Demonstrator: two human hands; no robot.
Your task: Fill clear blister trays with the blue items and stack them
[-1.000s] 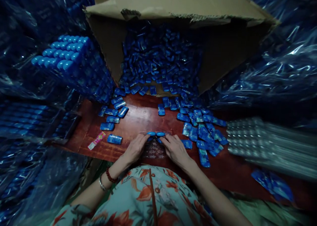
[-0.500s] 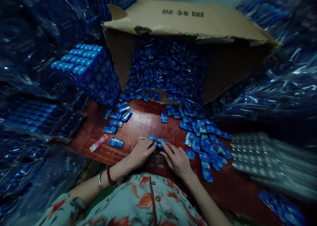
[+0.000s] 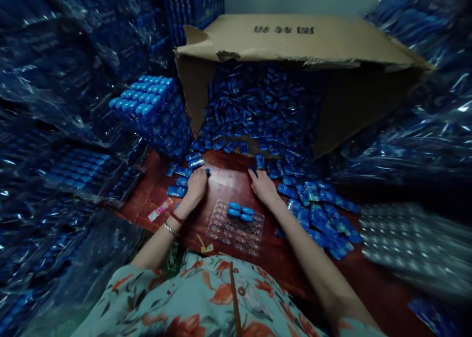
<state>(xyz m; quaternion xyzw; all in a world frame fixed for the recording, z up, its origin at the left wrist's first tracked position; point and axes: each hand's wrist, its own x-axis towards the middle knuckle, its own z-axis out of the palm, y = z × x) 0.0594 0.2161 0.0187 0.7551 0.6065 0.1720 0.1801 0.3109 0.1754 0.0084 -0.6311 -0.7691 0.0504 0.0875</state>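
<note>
Head view, only one angle here: both hands gone from the clear blister tray (image 3: 236, 227), where a second ago they were pressing small blue cases into its top row. Left hand (image 3: 195, 185) now out on the loose cluster of blue cases (image 3: 183, 173) at the left of the tabletop (image 3: 224, 182), fingers curled down over one or two, though can't tell if anything is actually gripped. Right hand (image 3: 262, 184) stretched forward to the edge of the blue spill (image 3: 313, 204) on the right, fingertips touching a case just in front of the tipped cardboard box (image 3: 295, 46); same story, grip not clear from up here. Tray sitting alone near the body with three blue cases (image 3: 240, 211) seated in the far row and the rest of the pockets bare. Reads like a reload reach for more pieces, tray barely started. Stacked filled trays (image 3: 153, 110) leaning at back left, a pile of empty clear trays (image 3: 413, 243) off to the right, small pink wrapper (image 3: 160, 209) lying by the left wrist.
</note>
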